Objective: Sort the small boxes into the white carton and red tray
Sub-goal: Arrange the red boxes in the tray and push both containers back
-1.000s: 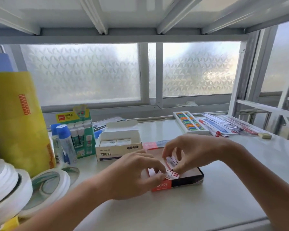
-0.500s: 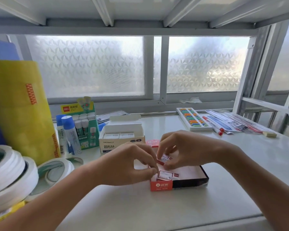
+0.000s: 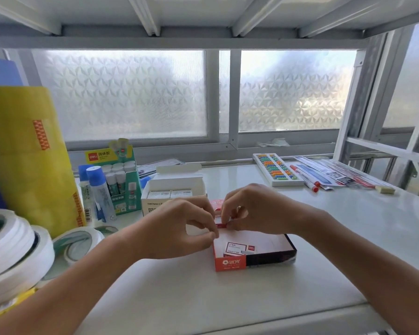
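A shallow red tray (image 3: 230,261) lies on the shelf in front of me with one small red-and-white box (image 3: 237,247) flat inside it. Above the tray's far left corner my left hand (image 3: 179,228) and my right hand (image 3: 254,210) meet, both pinching a small red box (image 3: 222,225) between thumbs and fingertips. Behind my left hand stands the white carton (image 3: 177,182), flap up, with two small white boxes (image 3: 169,194) in it. Its front is partly hidden by my left hand.
At left stand a tall yellow tape roll (image 3: 27,155), white tape rolls (image 3: 12,247), blue-capped glue bottles (image 3: 98,189) and a green glue-stick display (image 3: 121,175). At back right lie a bead abacus (image 3: 277,169), red-capped pens (image 3: 305,178), packets and an eraser (image 3: 385,189).
Both hands have risen slightly from the tray floor with the small red box between them. One box now lies uncovered in the tray. The camera has tilted and moved closer.
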